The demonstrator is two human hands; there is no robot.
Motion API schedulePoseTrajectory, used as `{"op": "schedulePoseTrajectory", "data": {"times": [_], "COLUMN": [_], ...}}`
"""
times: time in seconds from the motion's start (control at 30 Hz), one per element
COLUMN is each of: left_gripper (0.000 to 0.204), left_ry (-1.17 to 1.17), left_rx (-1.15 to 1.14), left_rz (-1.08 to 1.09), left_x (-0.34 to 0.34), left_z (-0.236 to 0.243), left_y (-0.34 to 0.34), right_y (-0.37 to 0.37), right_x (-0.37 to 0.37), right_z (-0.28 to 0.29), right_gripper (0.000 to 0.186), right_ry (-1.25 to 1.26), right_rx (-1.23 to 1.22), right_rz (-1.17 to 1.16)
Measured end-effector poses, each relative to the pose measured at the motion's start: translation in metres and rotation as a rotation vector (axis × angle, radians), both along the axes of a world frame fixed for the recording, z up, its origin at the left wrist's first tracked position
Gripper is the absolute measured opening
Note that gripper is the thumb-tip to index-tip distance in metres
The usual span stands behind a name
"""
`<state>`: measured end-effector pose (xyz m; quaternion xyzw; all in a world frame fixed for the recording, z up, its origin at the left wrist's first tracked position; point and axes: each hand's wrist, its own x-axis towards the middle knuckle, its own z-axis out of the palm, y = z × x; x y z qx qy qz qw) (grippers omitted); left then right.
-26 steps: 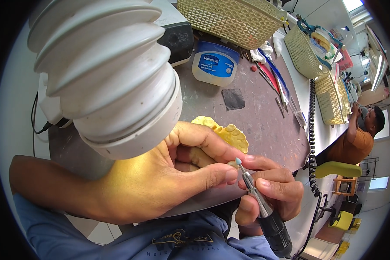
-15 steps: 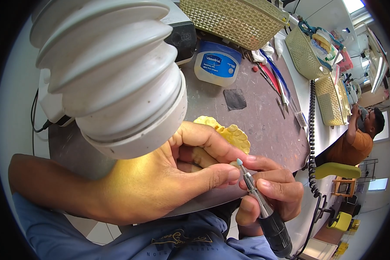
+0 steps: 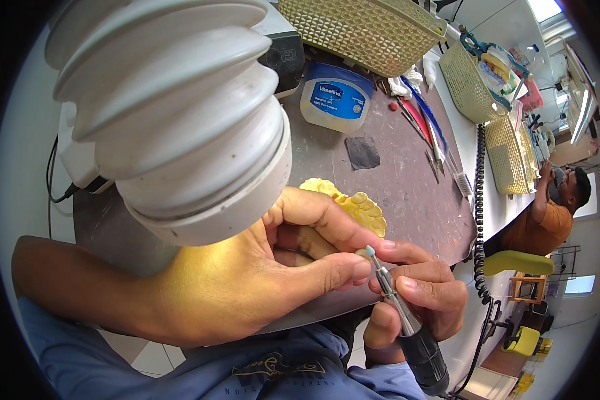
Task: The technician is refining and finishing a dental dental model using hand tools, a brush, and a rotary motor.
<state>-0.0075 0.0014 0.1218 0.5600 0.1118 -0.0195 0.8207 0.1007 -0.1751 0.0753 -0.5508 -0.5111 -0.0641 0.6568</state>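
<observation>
- Tooth-coloured piece, small and mostly hidden: it sits between my left thumb and index fingertip, near the front edge of the worktop. Its exact shape I can't make out.
- My left hand meets only at the tips, in a thumb-and-index pinch around that piece; the other fingers curl loosely behind. I judge that a tip pinch leaves an edge of so small a thing bare.
- My right hand wraps a rotary handpiece much like a pen, fingers and thumb bent round its metal nose. Gripping so far forward probably gives me fine control.
- The pale blue conical bur at the handpiece's end lies right by the piece; whether they touch, I can't tell.
- My right index finger reaches up to my left fingertip, likely so that each hand steadies the other.
- The yellow dental model lies just beyond my left fingers, partly covered by them, within easy reach.
- The white ribbed hose hangs over my left wrist, its end close to the work.
- The blue-labelled tub, dark square sheet and brush lie farther off, which I suppose gives both hands room.
</observation>
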Motion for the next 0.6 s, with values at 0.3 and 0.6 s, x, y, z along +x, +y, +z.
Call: {"op": "schedulePoseTrajectory", "data": {"times": [0.3, 0.6], "left_gripper": [0.025, 0.038], "left_ry": [-0.192, -0.701], "left_rx": [0.091, 1.134], "left_rz": [0.005, 0.212], "left_x": [-0.003, 0.012], "left_z": [-0.004, -0.011], "left_y": [-0.005, 0.008], "right_y": [-0.014, -0.034], "right_x": [0.011, 0.074], "right_z": [0.023, 0.06], "right_gripper": [0.037, 0.02], "right_ry": [0.381, 0.34], "right_rx": [-0.022, -0.659], "right_rz": [-0.066, -0.304]}}
